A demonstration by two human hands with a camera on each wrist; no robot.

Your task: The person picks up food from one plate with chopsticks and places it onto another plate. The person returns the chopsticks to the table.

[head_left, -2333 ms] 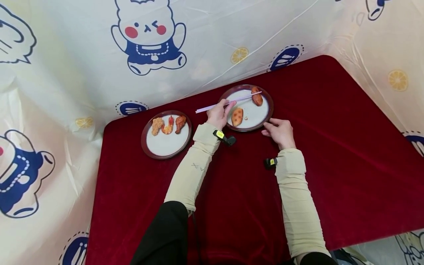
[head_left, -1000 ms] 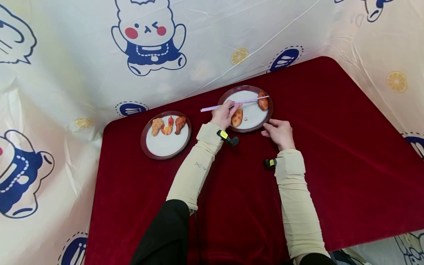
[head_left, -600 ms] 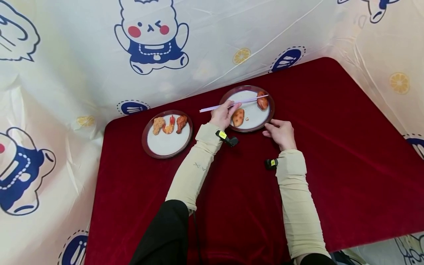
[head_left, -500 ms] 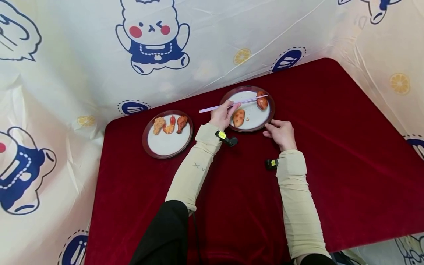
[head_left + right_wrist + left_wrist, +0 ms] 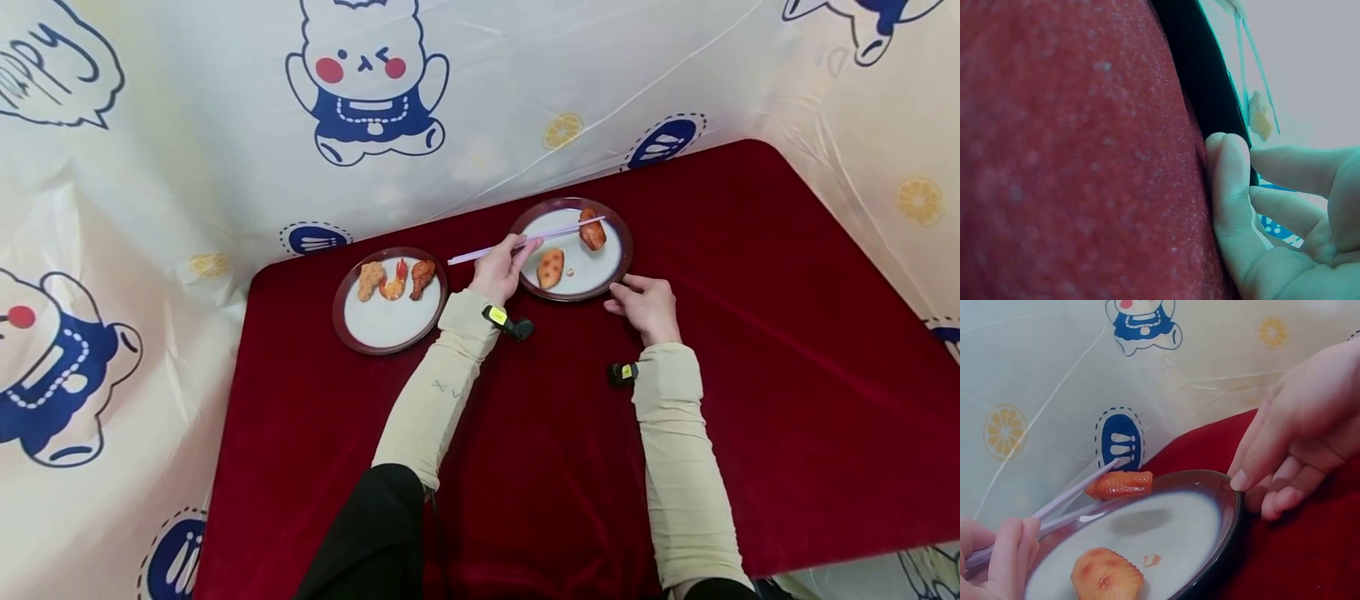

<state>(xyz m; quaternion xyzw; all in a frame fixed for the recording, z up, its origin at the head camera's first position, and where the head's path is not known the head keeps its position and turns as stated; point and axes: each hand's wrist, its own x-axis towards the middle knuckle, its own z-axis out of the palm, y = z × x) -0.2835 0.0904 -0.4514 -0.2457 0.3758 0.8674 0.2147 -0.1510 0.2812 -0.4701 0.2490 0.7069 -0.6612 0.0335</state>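
Observation:
In the head view my left hand [image 5: 498,268] holds a pair of pale lilac chopsticks [image 5: 480,254]. Their tips grip a glazed reddish-brown chicken wing [image 5: 592,233] over the right plate [image 5: 628,258], a white one with a brown rim. A shadow on the plate below the wing [image 5: 1121,484] shows in the left wrist view, so it hangs clear of the surface. A paler, brown-spotted food piece [image 5: 551,268] lies on that plate beside a small crumb. My right hand [image 5: 648,307] pinches the near right rim, thumb on top and fingers underneath.
Left of my left hand, a second brown-rimmed plate [image 5: 386,327] bears a fried chicken piece [image 5: 371,280], a shrimp [image 5: 394,282] and a drumstick [image 5: 423,277]. Dark red cloth [image 5: 555,433] covers the table. A printed curtain [image 5: 487,100] hangs behind its far edge.
The chopsticks and wing first went right across the plate, then came back slightly left relative to it. My right hand has stayed at the rim. The head view has turned a little.

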